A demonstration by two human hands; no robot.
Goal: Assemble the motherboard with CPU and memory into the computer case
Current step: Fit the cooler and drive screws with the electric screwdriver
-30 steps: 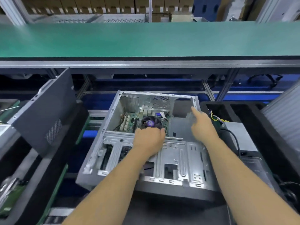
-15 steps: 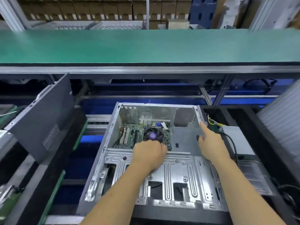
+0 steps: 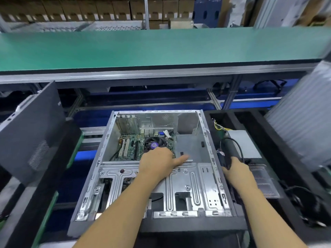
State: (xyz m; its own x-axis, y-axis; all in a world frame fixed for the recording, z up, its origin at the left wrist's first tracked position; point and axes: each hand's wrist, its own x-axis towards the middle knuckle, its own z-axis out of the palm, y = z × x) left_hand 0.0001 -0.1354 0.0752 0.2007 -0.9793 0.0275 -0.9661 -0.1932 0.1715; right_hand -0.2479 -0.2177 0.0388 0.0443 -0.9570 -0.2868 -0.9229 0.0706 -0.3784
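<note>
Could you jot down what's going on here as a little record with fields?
Setting: assembly line bench
Case: open computer case lying flat
Motherboard: motherboard inside the case, fan on it
Left hand: left hand rests at the board's near edge, one of its fingers extended
Right hand: right hand grips a black corded tool beside the case

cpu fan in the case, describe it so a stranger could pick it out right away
Find the open metal computer case lying below the green conveyor belt. On the green motherboard at its far left sits the cpu fan: round, black, with a purple centre sticker, just beyond the left hand.
</note>
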